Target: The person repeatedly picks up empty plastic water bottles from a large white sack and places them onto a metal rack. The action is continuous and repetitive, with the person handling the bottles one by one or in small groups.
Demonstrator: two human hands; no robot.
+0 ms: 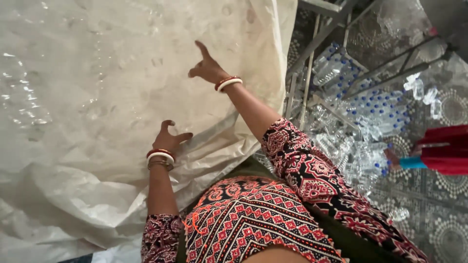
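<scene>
A very large white woven sack (97, 97), bulging with clear plastic bottles that show faintly through it, fills the left and middle of the view. My left hand (168, 139) presses against its wrinkled side with fingers spread and curled, holding nothing. My right hand (207, 68) reaches higher up the sack, fingers apart, one finger pointing up, touching or nearly touching the fabric. Both wrists carry red and white bangles. My patterned red sleeves and dress fill the bottom of the view.
Right of the sack lie heaps of clear plastic bottles with blue caps (375, 117) on a patterned tiled floor (448, 234). Metal bars (317, 44) lean beside them. Another person in red with a teal cuff (438, 151) is at the right edge.
</scene>
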